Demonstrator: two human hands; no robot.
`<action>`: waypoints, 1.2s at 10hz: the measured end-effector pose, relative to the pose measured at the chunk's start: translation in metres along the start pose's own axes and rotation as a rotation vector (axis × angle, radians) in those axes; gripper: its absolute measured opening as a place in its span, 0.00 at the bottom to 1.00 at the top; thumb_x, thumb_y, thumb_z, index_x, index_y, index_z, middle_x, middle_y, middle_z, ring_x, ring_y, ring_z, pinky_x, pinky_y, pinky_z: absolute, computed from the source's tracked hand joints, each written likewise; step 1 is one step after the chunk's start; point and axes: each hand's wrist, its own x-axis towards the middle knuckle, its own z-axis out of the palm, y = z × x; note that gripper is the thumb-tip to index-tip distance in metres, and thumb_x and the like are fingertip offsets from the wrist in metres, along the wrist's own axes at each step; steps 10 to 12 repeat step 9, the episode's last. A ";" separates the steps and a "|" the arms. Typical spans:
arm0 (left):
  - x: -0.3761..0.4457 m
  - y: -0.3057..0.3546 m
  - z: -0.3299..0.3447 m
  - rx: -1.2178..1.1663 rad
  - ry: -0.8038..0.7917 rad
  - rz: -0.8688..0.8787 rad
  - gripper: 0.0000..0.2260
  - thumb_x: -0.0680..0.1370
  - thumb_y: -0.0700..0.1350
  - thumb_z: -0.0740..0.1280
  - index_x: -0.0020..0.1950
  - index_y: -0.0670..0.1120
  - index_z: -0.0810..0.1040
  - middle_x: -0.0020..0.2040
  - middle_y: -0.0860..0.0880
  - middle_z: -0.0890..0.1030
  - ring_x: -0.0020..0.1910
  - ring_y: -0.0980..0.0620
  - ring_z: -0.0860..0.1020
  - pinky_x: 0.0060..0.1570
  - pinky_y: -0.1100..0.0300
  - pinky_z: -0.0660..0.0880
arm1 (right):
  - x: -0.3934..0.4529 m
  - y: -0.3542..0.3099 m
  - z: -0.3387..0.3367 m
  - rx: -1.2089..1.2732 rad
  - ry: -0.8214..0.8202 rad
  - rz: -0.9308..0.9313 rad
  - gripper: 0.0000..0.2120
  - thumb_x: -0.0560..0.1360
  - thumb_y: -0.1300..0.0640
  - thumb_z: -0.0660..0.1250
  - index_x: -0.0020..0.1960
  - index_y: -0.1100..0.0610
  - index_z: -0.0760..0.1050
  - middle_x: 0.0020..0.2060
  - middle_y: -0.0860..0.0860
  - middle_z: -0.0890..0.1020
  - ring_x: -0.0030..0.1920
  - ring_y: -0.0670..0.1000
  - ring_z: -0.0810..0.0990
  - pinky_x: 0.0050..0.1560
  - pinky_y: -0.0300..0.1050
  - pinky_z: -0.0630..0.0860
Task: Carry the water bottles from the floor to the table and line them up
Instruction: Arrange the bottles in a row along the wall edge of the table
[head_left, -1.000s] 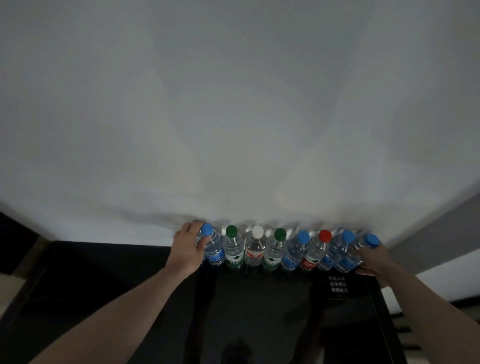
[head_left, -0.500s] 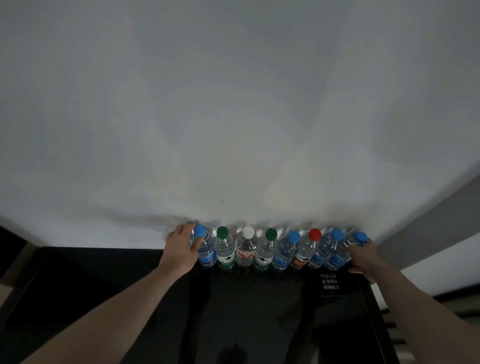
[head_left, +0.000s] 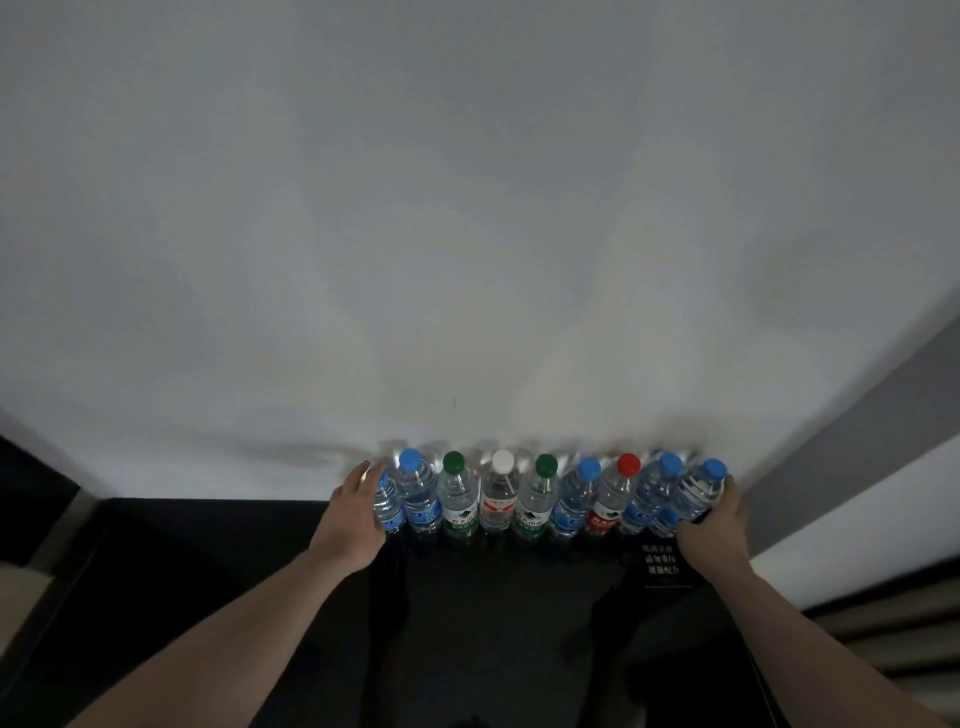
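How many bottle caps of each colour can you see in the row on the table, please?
Blue caps: 4
Green caps: 2
White cap: 1
Red cap: 1
Total: 8
One more bottle seems to stand by the left hand, cap hidden.

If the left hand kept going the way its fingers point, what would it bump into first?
Probably the white wall. The left hand is already pressed against the end bottle of the row, and its fingers point up past it toward the wall just behind, though the gap is hard to judge.
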 end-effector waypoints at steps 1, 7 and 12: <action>0.000 0.005 -0.004 0.064 -0.005 0.022 0.37 0.76 0.37 0.69 0.81 0.52 0.56 0.79 0.50 0.56 0.74 0.45 0.64 0.70 0.53 0.68 | -0.006 -0.002 -0.002 -0.067 0.019 -0.054 0.45 0.72 0.66 0.69 0.81 0.53 0.48 0.78 0.56 0.56 0.72 0.65 0.66 0.69 0.64 0.66; -0.067 0.042 -0.030 -0.074 0.009 0.147 0.36 0.77 0.37 0.64 0.81 0.56 0.54 0.82 0.53 0.53 0.80 0.51 0.53 0.76 0.54 0.55 | -0.091 -0.026 0.018 -0.167 -0.282 -0.326 0.40 0.74 0.66 0.68 0.80 0.55 0.52 0.79 0.55 0.57 0.78 0.58 0.58 0.77 0.54 0.58; -0.182 -0.002 -0.035 0.011 -0.005 0.039 0.35 0.78 0.45 0.68 0.80 0.59 0.55 0.81 0.60 0.45 0.80 0.55 0.49 0.74 0.60 0.57 | -0.169 -0.022 0.058 -0.287 -0.529 -0.442 0.39 0.77 0.55 0.68 0.81 0.50 0.50 0.80 0.49 0.51 0.79 0.54 0.52 0.77 0.48 0.56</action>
